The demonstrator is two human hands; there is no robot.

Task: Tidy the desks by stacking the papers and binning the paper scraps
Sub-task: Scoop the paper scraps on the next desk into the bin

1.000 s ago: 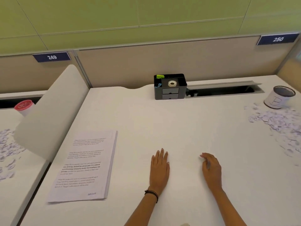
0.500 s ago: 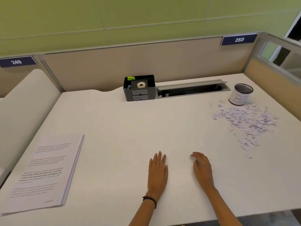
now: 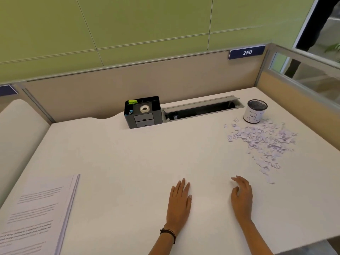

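Note:
A neat stack of printed papers (image 3: 36, 214) lies at the desk's near left corner. A heap of small pale paper scraps (image 3: 263, 142) is spread over the right side of the white desk (image 3: 128, 162). Just behind the scraps stands a small round bin (image 3: 254, 111) with a white label and dark mesh rim. My left hand (image 3: 179, 203) lies flat on the desk near the front edge, fingers straight. To its right, my right hand (image 3: 242, 197) rests on the desk with fingers loosely bent, holding nothing, a little short of the nearest scraps.
A black desk organiser (image 3: 143, 112) with a tape roll stands at the back centre, beside an open cable tray (image 3: 200, 109). Beige partition walls close the back and right. A curved white divider (image 3: 16, 137) bounds the left side.
My view has swung to the right: the paper stack slid to the left edge and the scraps and bin came nearer the middle. Both hands stay resting on the desk.

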